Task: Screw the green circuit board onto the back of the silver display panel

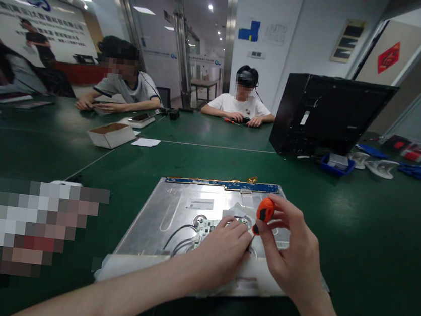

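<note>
A flat silver metal panel (175,199) lies before me, with a blue circuit strip (222,184) along its far edge. On its middle sits a small green-white circuit board (205,228) with black cables (179,235) running off to its left. My right hand (293,246) holds an orange and black screwdriver (266,210) by its handle, the shaft pointing down beside my left fingers. My left hand (225,246) rests over the board, its fingers curled; whatever they hold is hidden. A white sheet (137,266) covers the panel's near edge.
On the green table (195,159) stand an open box (112,135) at the left and a large black monitor-like casing (325,115) at the right, near a blue tray (337,165). Two people (127,85) (239,103) sit across. A pixelated patch covers the left front.
</note>
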Available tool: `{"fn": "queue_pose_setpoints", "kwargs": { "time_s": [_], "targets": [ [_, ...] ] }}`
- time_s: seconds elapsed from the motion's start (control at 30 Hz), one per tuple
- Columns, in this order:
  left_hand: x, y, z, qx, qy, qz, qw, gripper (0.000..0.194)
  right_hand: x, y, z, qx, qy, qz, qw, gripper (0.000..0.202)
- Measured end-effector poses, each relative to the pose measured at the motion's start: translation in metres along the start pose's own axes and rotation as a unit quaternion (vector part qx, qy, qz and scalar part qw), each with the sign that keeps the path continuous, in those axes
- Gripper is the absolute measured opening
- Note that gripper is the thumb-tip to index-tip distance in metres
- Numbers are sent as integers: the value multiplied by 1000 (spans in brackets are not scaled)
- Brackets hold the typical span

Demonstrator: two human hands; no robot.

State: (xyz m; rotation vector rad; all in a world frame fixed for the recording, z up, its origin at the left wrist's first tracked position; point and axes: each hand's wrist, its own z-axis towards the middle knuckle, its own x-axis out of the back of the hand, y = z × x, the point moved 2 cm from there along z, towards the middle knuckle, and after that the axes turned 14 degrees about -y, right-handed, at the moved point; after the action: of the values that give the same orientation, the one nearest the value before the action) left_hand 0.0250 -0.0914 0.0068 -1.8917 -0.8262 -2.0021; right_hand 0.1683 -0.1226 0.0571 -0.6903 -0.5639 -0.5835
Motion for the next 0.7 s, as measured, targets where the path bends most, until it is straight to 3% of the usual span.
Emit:
{"fn": "queue_pose_setpoints", "kwargs": {
  "time_s": [0.23, 0.43, 0.57, 0.7],
  "targets": [
    [8, 1, -2, -1, -19, -8, 1000, 6, 6, 0, -1, -6, 73, 9, 997, 48],
    [42, -4, -10, 3, -1, -38, 999, 33, 11, 7, -5, -72, 83, 41, 993, 44],
    [61, -31, -33, 62, 45, -62, 995, 35, 18, 9, -8, -137, 90, -13, 986, 40],
    [54, -70, -77, 157, 47, -68, 984, 41, 26, 16, -13, -185, 67, -54, 979, 46]
  ]
}}
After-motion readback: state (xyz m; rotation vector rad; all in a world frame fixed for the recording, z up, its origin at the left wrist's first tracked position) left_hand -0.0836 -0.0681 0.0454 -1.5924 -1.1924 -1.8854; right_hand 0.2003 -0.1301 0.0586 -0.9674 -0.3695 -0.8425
